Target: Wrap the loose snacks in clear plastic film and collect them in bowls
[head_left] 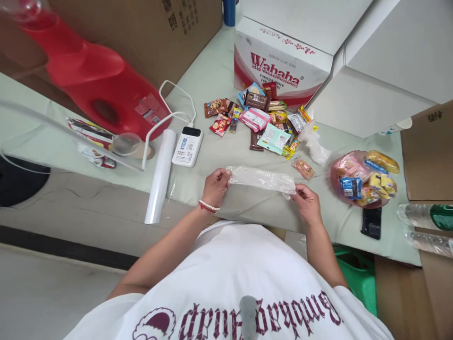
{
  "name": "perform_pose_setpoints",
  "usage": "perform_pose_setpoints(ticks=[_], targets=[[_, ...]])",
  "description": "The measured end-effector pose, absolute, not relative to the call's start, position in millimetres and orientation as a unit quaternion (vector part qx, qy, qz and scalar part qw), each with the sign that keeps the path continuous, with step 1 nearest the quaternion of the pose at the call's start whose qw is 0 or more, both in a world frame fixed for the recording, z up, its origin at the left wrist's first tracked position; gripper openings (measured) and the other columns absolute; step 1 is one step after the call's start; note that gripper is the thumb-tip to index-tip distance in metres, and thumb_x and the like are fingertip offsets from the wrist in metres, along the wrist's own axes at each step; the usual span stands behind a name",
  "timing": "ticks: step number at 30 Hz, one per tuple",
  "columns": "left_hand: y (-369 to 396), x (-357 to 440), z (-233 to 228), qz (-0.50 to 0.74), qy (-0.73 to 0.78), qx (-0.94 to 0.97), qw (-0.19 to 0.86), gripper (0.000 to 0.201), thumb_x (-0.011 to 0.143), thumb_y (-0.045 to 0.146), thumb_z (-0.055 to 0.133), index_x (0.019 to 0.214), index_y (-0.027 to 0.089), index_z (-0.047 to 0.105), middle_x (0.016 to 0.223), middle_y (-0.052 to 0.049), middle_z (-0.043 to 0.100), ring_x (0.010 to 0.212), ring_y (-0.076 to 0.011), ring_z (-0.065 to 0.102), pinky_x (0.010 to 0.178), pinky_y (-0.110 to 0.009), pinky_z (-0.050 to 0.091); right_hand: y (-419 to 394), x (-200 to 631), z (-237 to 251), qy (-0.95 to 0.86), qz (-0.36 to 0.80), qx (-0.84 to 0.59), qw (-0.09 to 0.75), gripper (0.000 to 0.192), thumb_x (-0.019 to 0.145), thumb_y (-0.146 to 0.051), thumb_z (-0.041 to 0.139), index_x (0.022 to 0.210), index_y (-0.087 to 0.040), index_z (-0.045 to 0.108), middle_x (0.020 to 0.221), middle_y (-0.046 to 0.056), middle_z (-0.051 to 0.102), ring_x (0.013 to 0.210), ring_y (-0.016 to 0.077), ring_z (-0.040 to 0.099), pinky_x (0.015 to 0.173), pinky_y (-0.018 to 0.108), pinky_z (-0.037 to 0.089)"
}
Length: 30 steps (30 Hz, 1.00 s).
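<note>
A white shirt (230, 283) with dark red lettering fills the bottom of the view, closest to the lens, and both bare forearms reach forward from it over the near edge of the pale green worktop (212, 156). The left hand (215, 186), with a beaded bracelet (208, 206) at its wrist, has its fingers closed on the left end of a clear plastic bag (262, 179). The right hand (307, 203) pinches the bag's right end between closed fingers. The bag is stretched flat between the two hands, just above the worktop near its front edge.

Beyond the bag lies a loose heap of wrapped snacks (264, 120), in front of a Wahaha carton (279, 66). One small orange packet (303, 168) sits apart, just beyond the right hand. To the right, a pink plate (336, 182) holds more wrapped snacks, with a black phone (371, 223) beside it at the worktop's edge. To the left lie a white roll (161, 177) and a white power bank (187, 146) with a cable, near a large red jug (106, 89).
</note>
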State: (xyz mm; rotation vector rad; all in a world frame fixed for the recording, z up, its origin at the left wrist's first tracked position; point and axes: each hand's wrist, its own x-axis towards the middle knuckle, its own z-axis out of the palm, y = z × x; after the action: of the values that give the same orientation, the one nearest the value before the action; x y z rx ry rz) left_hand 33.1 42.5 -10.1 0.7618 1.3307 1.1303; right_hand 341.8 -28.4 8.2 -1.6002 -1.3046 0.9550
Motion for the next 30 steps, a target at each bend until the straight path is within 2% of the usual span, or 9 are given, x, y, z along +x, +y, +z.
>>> perform_pose_setpoints(ticks=[4, 6, 12, 17, 20, 22, 26, 28, 30], targets=[[47, 26, -11, 0.486, 0.562, 0.348, 0.572, 0.042, 0.071, 0.059, 0.083, 0.079, 0.02, 0.069, 0.056, 0.008, 0.046, 0.05, -0.0081, 0.039, 0.047, -0.023, 0.029, -53, 381, 28, -0.648, 0.385, -0.615, 0.232, 0.022, 0.091, -0.043, 0.07, 0.093, -0.023, 0.078, 0.087, 0.005, 0.073, 0.076, 0.0192, 0.066, 0.072, 0.031, 0.051], [49, 21, -12, 0.477, 0.557, 0.378, 0.566, 0.041, 0.072, 0.058, 0.083, 0.081, 0.019, 0.072, 0.056, 0.007, 0.047, 0.051, -0.0083, 0.038, 0.049, -0.023, 0.031, -61, 398, 44, -0.674, 0.369, -0.613, 0.183, 0.021, 0.092, -0.042, 0.069, 0.098, -0.025, 0.079, 0.091, 0.006, 0.074, 0.079, 0.0201, 0.067, 0.073, 0.032, 0.052], [47, 15, -7, 0.466, 0.509, 0.496, 0.527, 0.04, 0.078, 0.059, 0.081, 0.086, 0.02, 0.08, 0.071, 0.0, 0.067, 0.063, -0.0118, 0.051, 0.062, -0.026, 0.043, -31, 362, 74, -0.674, 0.323, -0.595, 0.296, 0.024, 0.098, -0.045, 0.065, 0.098, -0.025, 0.078, 0.093, 0.006, 0.072, 0.087, 0.0212, 0.067, 0.079, 0.033, 0.053], [41, 13, 5, 0.454, 0.433, 0.594, 0.503, 0.029, 0.088, 0.051, 0.076, 0.088, 0.023, 0.083, 0.07, -0.001, 0.066, 0.065, -0.0132, 0.055, 0.064, -0.028, 0.045, 26, 288, 48, -0.657, 0.461, -0.514, 0.303, 0.04, 0.095, -0.056, 0.064, 0.114, -0.023, 0.076, 0.111, 0.009, 0.073, 0.098, 0.0213, 0.067, 0.083, 0.032, 0.053], [43, 5, 7, 0.447, 0.4, 0.627, 0.497, 0.019, 0.089, 0.043, 0.076, 0.092, 0.026, 0.084, 0.075, -0.002, 0.066, 0.067, -0.0136, 0.057, 0.065, -0.028, 0.046, 42, 268, 31, -0.62, 0.59, -0.459, 0.24, 0.047, 0.088, -0.064, 0.067, 0.098, -0.019, 0.076, 0.088, 0.003, 0.072, 0.079, 0.0172, 0.063, 0.071, 0.028, 0.049], [46, -3, 5, 0.446, 0.401, 0.635, 0.487, 0.016, 0.089, 0.04, 0.075, 0.093, 0.027, 0.084, 0.085, -0.004, 0.069, 0.076, -0.0153, 0.062, 0.07, -0.03, 0.05, 44, 263, 27, -0.6, 0.618, -0.453, 0.23, 0.047, 0.087, -0.064, 0.068, 0.091, -0.018, 0.075, 0.076, -0.001, 0.067, 0.069, 0.0141, 0.057, 0.066, 0.026, 0.045], [44, -7, 1, 0.462, 0.496, 0.61, 0.41, 0.014, 0.087, 0.035, 0.072, 0.093, 0.025, 0.081, 0.098, -0.006, 0.068, 0.09, -0.0179, 0.063, 0.079, -0.031, 0.052, 39, 260, 30, -0.604, 0.577, -0.482, 0.265, 0.041, 0.087, -0.059, 0.07, 0.09, -0.018, 0.077, 0.077, 0.0, 0.069, 0.068, 0.014, 0.058, 0.065, 0.026, 0.045], [35, 1, 2, 0.492, 0.586, 0.54, 0.351, 0.014, 0.083, 0.034, 0.075, 0.091, 0.024, 0.076, 0.092, -0.003, 0.064, 0.082, -0.0156, 0.058, 0.073, -0.029, 0.049, 34, 255, 32, -0.614, 0.503, -0.524, 0.308, 0.037, 0.088, -0.055, 0.07, 0.089, -0.019, 0.078, 0.08, 0.001, 0.073, 0.07, 0.0158, 0.061, 0.068, 0.028, 0.048], [25, 16, 8, 0.498, 0.624, 0.472, 0.375, 0.018, 0.083, 0.039, 0.076, 0.084, 0.022, 0.068, 0.078, 0.001, 0.058, 0.068, -0.0125, 0.05, 0.064, -0.026, 0.044, 28, 248, 34, -0.636, 0.396, -0.563, 0.348, 0.031, 0.093, -0.05, 0.068, 0.091, -0.021, 0.079, 0.084, 0.004, 0.075, 0.073, 0.0176, 0.063, 0.072, 0.03, 0.051]])
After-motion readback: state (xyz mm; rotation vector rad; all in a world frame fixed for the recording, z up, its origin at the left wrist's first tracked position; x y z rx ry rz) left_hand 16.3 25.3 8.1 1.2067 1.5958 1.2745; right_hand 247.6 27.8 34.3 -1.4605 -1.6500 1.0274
